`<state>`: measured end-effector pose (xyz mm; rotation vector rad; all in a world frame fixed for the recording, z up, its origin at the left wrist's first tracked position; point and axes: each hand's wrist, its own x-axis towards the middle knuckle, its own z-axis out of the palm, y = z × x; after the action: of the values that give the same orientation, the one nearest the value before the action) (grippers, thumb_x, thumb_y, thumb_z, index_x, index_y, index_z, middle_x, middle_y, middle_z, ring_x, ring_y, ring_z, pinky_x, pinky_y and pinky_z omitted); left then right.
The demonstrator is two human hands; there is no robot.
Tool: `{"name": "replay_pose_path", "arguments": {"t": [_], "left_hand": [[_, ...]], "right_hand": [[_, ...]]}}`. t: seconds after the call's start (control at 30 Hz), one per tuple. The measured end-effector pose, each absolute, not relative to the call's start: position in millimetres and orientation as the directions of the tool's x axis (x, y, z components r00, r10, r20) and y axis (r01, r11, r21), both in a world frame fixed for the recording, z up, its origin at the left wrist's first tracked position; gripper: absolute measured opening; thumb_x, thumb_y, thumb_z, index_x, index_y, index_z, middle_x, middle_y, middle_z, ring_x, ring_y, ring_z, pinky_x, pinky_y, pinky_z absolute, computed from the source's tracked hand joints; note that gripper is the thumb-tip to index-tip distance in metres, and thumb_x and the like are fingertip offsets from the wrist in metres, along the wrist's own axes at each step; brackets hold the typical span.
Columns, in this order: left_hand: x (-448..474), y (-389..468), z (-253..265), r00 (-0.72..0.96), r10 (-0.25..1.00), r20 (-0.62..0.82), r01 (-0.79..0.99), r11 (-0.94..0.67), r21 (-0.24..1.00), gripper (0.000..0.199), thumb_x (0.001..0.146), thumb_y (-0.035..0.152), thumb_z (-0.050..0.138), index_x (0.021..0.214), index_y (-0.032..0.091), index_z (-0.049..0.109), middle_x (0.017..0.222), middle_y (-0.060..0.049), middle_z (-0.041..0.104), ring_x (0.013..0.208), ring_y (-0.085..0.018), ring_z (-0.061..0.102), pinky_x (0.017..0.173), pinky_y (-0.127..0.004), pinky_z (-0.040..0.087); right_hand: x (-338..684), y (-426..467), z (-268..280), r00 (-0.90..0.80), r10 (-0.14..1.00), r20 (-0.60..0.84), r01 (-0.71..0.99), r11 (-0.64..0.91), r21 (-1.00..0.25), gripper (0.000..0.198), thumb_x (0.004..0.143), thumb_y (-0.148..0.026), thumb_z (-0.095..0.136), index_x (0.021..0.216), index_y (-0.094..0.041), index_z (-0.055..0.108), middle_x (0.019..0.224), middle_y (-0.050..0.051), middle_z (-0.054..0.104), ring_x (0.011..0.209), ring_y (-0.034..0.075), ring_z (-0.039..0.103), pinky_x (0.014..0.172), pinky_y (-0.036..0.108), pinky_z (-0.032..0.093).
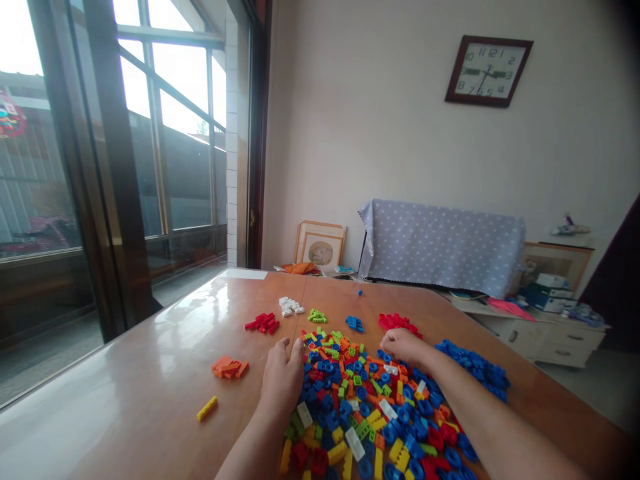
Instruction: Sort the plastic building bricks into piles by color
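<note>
A large heap of mixed toy building bricks in red, blue, yellow, green, orange and white lies before me. My left hand rests at the heap's left edge, its thumb and finger slightly apart with nothing visible between them. Over the far right side of the heap, my right hand is closed with curled fingers; whatever they hold is hidden. Just beyond it sits a pile of red bricks, partly covered by the hand. To its right spreads a pile of blue pieces.
Sorted groups ring the heap: orange bricks, red bricks, white bricks, green bricks and blue bricks. A lone yellow brick lies left on the wooden table. One small blue piece sits farther back.
</note>
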<state>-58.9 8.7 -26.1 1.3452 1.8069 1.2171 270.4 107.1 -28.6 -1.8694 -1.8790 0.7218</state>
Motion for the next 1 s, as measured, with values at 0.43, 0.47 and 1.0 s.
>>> {"name": "replay_pose_path", "arguments": {"t": [0.43, 0.47, 1.0], "left_hand": [[-58, 6, -21, -0.308, 0.948, 0.081, 0.454, 0.071, 0.888, 0.073, 0.092, 0.063, 0.043, 0.137, 0.007, 0.057, 0.146, -0.023, 0.057, 0.140, -0.035, 0.051, 0.112, -0.040, 0.041], [-58, 7, -21, -0.307, 0.948, 0.082, 0.456, 0.071, 0.887, 0.073, 0.092, 0.063, 0.043, 0.136, 0.007, 0.057, 0.146, -0.023, 0.058, 0.140, -0.035, 0.051, 0.111, -0.040, 0.041], [-57, 9, -23, -0.314, 0.943, 0.112, 0.485, 0.058, 0.872, 0.068, 0.087, 0.061, 0.049, 0.130, 0.009, 0.062, 0.136, -0.019, 0.066, 0.132, -0.037, 0.058, 0.100, -0.038, 0.050]], "right_hand": [[262, 103, -34, -0.091, 0.995, 0.052, 0.910, 0.104, -0.401, 0.004, 0.070, -0.017, 0.071, 0.073, -0.019, 0.074, 0.077, 0.001, 0.074, 0.075, 0.015, 0.062, 0.062, 0.022, 0.033], [262, 101, -33, -0.090, 0.994, 0.069, 0.911, 0.110, -0.398, 0.004, 0.070, -0.017, 0.070, 0.073, -0.019, 0.074, 0.077, 0.001, 0.074, 0.076, 0.015, 0.061, 0.063, 0.023, 0.032], [373, 69, -5, 0.261, 0.884, 0.387, 0.931, -0.124, -0.344, 0.031, 0.091, -0.035, 0.057, 0.114, -0.022, 0.075, 0.112, 0.010, 0.073, 0.106, 0.025, 0.064, 0.088, 0.030, 0.044]]}}
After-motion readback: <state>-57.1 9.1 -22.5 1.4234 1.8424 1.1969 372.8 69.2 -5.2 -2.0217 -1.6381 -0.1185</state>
